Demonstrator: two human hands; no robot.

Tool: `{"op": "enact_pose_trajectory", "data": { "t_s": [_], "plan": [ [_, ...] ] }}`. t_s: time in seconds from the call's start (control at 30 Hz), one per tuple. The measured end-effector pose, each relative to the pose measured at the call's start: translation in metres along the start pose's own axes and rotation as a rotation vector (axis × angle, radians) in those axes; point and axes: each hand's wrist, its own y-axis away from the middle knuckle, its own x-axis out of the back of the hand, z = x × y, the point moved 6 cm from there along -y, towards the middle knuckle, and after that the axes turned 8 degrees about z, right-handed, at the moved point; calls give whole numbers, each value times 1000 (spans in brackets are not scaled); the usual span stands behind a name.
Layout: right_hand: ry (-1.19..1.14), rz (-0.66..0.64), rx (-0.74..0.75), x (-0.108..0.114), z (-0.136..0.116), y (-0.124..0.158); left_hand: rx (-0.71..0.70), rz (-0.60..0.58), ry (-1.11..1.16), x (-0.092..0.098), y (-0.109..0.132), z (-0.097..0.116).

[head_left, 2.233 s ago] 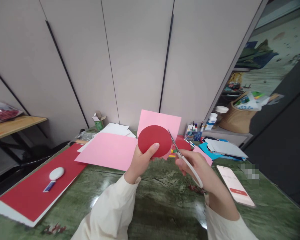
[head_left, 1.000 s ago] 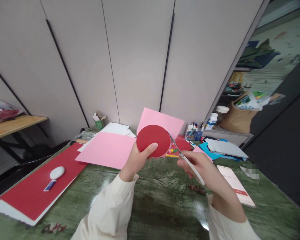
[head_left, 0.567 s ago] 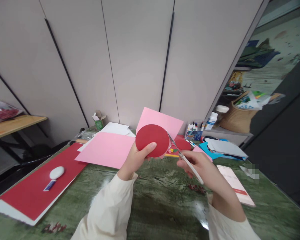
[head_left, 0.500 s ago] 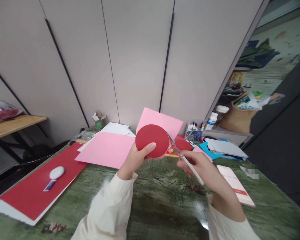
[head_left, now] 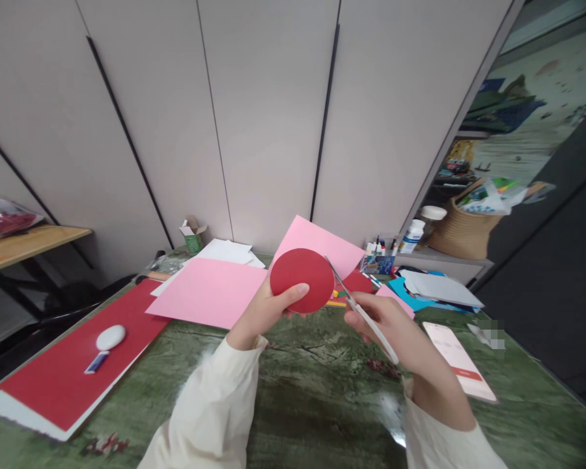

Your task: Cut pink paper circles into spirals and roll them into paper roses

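Observation:
My left hand point(head_left: 273, 305) pinches a red paper circle point(head_left: 300, 270) against a pink paper sheet point(head_left: 322, 242), thumb on the circle's face. The sheet sticks out behind the circle, up and to the right. In my right hand point(head_left: 378, 317) is a pair of scissors point(head_left: 371, 319) with pale handles. Their blades point up and left at the circle's right edge, where the pink paper lies behind. My left fingers are mostly hidden under the paper.
On the green table point(head_left: 322, 404), a larger pink sheet point(head_left: 205, 290) and a long red sheet point(head_left: 78, 365) lie left. A white oval object point(head_left: 111, 337) rests on the red one. To the right are a phone point(head_left: 459, 360), blue paper point(head_left: 407, 294) and a marker box point(head_left: 379, 257).
The red circle and pink sheet have shifted slightly right and down, and the pink sheet has turned a little clockwise. The scissors stay by the circle's right edge.

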Motion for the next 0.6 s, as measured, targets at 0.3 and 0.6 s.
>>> {"op": "enact_pose_trajectory", "data": {
  "t_s": [0.3,0.6],
  "plan": [
    [-62,-32,-39,1,0,2,4,13,-26,4,0,1],
    [-43,-54,-37,2,3,2,20,-29,-44,9,-1,-3]
  ]
}}
